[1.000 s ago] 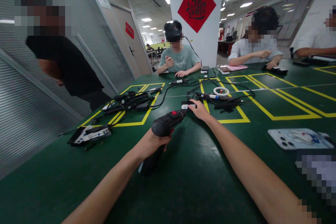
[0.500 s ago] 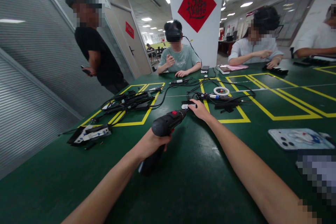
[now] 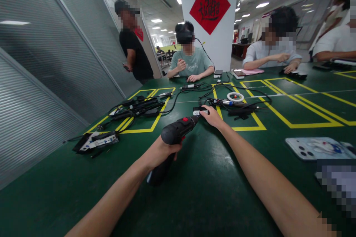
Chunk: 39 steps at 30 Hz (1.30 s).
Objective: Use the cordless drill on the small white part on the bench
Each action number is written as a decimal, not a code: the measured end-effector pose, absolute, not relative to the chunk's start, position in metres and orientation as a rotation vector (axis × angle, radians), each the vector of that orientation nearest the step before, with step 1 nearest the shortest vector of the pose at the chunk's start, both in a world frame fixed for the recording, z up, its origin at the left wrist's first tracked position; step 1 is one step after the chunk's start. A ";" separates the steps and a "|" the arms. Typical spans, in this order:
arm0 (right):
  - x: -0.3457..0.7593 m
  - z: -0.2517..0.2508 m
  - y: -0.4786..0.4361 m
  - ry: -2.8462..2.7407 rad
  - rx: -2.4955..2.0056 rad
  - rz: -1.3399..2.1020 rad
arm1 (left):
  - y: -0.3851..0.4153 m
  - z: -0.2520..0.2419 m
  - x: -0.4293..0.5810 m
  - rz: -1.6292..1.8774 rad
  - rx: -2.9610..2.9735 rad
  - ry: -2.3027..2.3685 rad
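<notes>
My left hand [image 3: 161,152] is wrapped round the grip of a black cordless drill [image 3: 178,130] with a red button on top. The drill points forward and to the right, its chuck close to my right fingers. My right hand [image 3: 213,116] has its thumb and fingers closed on a small black block with a white label [image 3: 196,113], just above or on the green table. Whether the drill's tip touches the block I cannot tell, as the fingers and chuck hide it.
Tangled black cables and adapters [image 3: 144,107] lie left. Ahead right are a white tape roll [image 3: 235,97] and several pen-like tools [image 3: 228,102]. A phone [image 3: 317,148] lies at the right; an opened packet [image 3: 96,141] at the left. Several people are around the table [image 3: 208,192].
The person in black at the left has moved to the right and farther off. Another person shows at the far right. My hands and the drill have hardly moved.
</notes>
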State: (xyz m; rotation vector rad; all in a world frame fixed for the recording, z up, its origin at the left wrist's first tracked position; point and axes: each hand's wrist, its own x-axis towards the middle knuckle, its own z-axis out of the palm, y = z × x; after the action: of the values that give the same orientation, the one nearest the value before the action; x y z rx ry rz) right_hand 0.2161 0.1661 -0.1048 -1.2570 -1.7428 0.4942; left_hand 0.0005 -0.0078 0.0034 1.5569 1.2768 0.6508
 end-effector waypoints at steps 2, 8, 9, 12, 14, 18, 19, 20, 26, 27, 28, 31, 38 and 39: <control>0.216 -0.105 0.166 -1.746 -1.250 0.492 | -0.008 0.003 0.000 0.654 1.551 1.266; 0.216 -0.105 0.167 -1.749 -1.238 0.494 | -0.008 0.003 0.000 0.657 1.549 1.222; 0.216 -0.105 0.166 -1.748 -1.238 0.494 | -0.008 0.003 0.000 0.657 1.548 1.220; 0.216 -0.106 0.167 -1.750 -1.234 0.496 | -0.008 0.003 -0.001 0.653 1.546 1.229; 0.217 -0.106 0.167 -1.750 -1.233 0.499 | -0.007 0.003 -0.001 0.651 1.544 1.227; 0.216 -0.108 0.169 -1.744 -1.231 0.510 | -0.007 0.004 -0.002 0.651 1.552 1.219; 0.216 -0.108 0.169 -1.743 -1.229 0.509 | -0.007 0.004 -0.002 0.650 1.553 1.223; 0.216 -0.109 0.169 -1.743 -1.227 0.506 | -0.007 0.004 -0.002 0.648 1.550 1.228; 0.217 -0.108 0.169 -1.750 -1.229 0.492 | -0.007 0.002 -0.002 0.657 1.532 1.213; 0.217 -0.108 0.169 -1.747 -1.231 0.494 | -0.007 0.002 -0.002 0.663 1.533 1.211; 0.217 -0.108 0.170 -1.745 -1.233 0.496 | -0.006 0.001 -0.002 0.667 1.533 1.210; 0.216 -0.109 0.171 -1.741 -1.230 0.494 | -0.006 0.001 -0.002 0.664 1.550 1.201; 0.216 -0.112 0.173 -1.748 -1.220 0.499 | -0.006 0.003 -0.003 0.620 1.582 1.216; 0.217 -0.112 0.173 -1.749 -1.220 0.499 | -0.007 0.003 -0.003 0.620 1.584 1.222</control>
State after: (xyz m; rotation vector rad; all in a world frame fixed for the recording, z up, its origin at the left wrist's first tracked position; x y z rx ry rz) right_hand 0.2167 0.1731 -0.1116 -1.2204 -1.7491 0.4990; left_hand -0.0027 -0.0066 0.0029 1.5842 1.2216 0.6195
